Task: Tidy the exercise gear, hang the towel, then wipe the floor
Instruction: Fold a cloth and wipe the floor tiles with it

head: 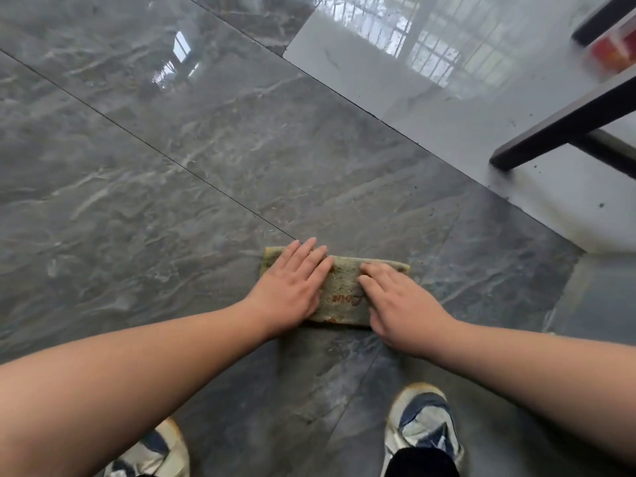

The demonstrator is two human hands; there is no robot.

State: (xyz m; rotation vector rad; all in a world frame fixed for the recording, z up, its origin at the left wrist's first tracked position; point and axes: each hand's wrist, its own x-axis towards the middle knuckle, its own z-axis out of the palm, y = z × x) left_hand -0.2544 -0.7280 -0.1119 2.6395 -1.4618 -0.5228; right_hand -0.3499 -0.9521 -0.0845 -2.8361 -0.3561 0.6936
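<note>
Two sneakers [421,426] are standing on the dark marbled floor [155,187]. Just ahead, the left hand [289,287] and right hand [395,301] are pressing flat, fingers straight, on a folded cloth [344,290] (worn, with orange lettering) lying on the tiles. Farther off, pale glossy tiles [430,108] are reflecting a barred window, beside dark furniture legs [564,125].

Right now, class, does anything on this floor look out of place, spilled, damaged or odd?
Nothing is spilled or broken. The folded cloth lies flat under both hands, left hand and right hand. The one thing to note is dark specks scattered on the pale tile near the black furniture leg, away from the cloth.
</note>
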